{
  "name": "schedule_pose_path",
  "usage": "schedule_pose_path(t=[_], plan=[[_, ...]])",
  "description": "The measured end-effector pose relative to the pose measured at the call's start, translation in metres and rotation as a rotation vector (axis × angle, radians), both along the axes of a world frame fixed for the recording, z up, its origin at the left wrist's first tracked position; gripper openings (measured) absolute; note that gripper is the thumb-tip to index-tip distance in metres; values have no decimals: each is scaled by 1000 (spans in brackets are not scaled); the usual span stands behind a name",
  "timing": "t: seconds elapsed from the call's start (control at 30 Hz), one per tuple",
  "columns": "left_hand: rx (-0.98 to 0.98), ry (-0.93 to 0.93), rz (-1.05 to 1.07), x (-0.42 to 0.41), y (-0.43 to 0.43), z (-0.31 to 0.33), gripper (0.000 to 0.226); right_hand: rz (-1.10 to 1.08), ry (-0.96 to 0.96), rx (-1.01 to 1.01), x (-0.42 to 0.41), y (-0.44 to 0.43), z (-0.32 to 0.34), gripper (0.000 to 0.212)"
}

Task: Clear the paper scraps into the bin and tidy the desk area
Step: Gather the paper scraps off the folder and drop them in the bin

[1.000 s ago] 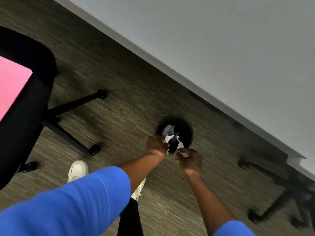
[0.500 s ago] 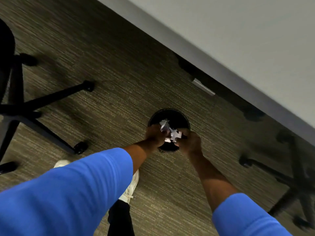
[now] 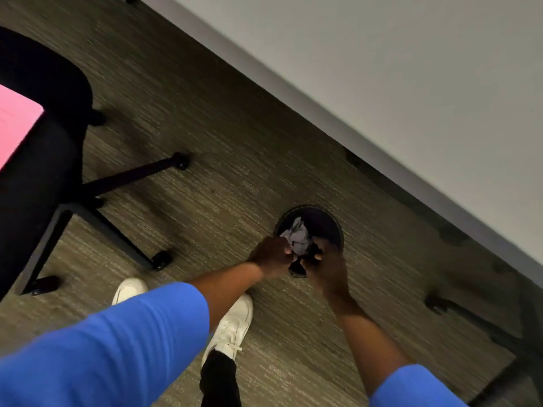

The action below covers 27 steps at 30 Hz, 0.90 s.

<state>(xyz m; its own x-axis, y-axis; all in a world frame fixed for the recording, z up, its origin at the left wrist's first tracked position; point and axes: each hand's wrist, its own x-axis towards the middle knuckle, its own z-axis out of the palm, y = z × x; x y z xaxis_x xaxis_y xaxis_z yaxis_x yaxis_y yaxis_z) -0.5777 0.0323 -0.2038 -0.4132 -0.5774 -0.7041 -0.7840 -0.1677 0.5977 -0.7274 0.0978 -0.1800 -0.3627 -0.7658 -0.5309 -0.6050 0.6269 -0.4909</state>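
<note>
A round black bin (image 3: 329, 220) stands on the carpet below the desk edge. A crumpled grey-white wad of paper scraps (image 3: 297, 238) lies inside it at its left. My left hand (image 3: 271, 255) hovers over the bin's near-left rim with its fingers curled, touching the wad's edge. My right hand (image 3: 326, 267) is over the near rim, its fingers curled too. I see no white scrap in either hand. The hands hide the bin's near part.
The grey desk top (image 3: 411, 83) fills the upper right. A black office chair (image 3: 44, 160) with a pink sheet (image 3: 14, 124) on it stands at the left. Another chair's base (image 3: 482, 321) is at the right. My white shoes (image 3: 232, 327) are on the carpet.
The white scraps that were held between my hands over the bin are no longer seen between them. The view has swung back left, bringing the chair seat and pink sheet into sight.
</note>
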Motion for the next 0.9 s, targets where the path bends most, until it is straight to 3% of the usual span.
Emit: schedule_pose_path(t=[0.23, 0.37, 0.53, 0.77, 0.9], plan=[[-108, -22, 94, 71, -4, 54, 30, 59, -28, -83, 60, -29, 38, 60], [-132, -68, 270, 133, -15, 87, 23, 166, -73, -18, 115, -63, 70, 75], [-124, -18, 468, 212, -29, 123, 16, 294, -84, 78, 188, -102, 99, 66], [-265, -26, 647, 311, -62, 166, 14, 466, -64, -124, 284, -152, 138, 78], [-482, -113, 729, 371, -84, 189, 9, 569, -54, -217, 338, -172, 151, 87]])
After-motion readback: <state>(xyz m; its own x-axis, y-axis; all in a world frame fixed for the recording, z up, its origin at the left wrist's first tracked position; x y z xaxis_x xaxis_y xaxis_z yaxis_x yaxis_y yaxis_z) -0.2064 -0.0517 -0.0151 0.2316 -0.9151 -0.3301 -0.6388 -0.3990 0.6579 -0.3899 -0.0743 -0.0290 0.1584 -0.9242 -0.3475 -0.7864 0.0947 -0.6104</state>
